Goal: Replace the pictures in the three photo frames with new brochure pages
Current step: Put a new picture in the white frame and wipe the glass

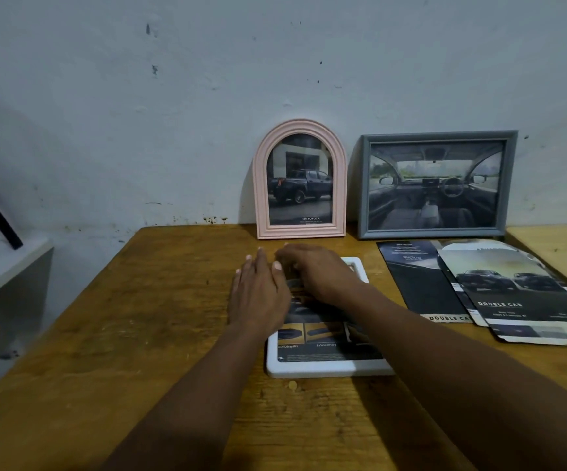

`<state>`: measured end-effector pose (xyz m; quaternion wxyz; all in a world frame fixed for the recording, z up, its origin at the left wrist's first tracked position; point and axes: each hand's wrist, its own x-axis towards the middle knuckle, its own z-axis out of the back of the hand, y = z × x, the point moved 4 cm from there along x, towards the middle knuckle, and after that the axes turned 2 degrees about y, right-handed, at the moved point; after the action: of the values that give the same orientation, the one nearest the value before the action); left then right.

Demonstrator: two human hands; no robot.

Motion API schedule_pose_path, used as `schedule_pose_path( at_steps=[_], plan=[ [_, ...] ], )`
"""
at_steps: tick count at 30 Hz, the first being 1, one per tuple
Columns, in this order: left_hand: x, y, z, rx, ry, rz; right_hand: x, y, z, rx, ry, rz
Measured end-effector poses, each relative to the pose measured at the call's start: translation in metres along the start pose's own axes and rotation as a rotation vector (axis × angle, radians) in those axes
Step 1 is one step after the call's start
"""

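I see the white photo frame [329, 367] lying flat under both hands, my left hand [258, 294] spread flat over its left edge, my right hand [312, 270] curled on its far end, grip unclear.

A plain room in what appears to be a home: a worn wooden table [139, 317] pushed against a scuffed, stained whitewashed wall [207, 79]. Two photo frames, a pink arched frame [300, 229] and a grey frame [363, 185], stand at the table's far edge, with car brochures [499, 294] spread near its right edge. A pale shelf unit [7, 270] sits left.
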<state>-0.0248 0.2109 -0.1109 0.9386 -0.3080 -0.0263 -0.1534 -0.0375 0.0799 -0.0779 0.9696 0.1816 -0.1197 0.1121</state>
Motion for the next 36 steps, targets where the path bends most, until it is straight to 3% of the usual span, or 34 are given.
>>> schedule_pose_path(
  at_steps=[6, 13, 19, 26, 30, 36],
  plan=[
    [-0.003, -0.004, 0.003, 0.032, 0.041, 0.016, -0.005, -0.028, 0.01, -0.221, 0.094, -0.12],
    [0.003, 0.0, -0.003, 0.097, 0.034, 0.005, -0.038, -0.059, 0.04, -0.326, 0.056, -0.258],
    [0.005, -0.002, -0.003, 0.207, 0.023, -0.004, -0.069, -0.07, 0.068, -0.019, -0.144, -0.477],
    [0.0, -0.033, 0.017, 0.622, -0.006, -0.1, -0.14, -0.062, 0.109, -0.032, 0.181, -0.53],
    [-0.009, -0.046, 0.033, 0.617, 0.001, -0.111, -0.172, -0.053, 0.12, -0.048, 0.254, -0.585],
    [-0.038, -0.033, 0.038, 0.398, 0.14, -0.051, -0.199, -0.03, 0.112, -0.102, 0.417, -0.633]
  ],
)
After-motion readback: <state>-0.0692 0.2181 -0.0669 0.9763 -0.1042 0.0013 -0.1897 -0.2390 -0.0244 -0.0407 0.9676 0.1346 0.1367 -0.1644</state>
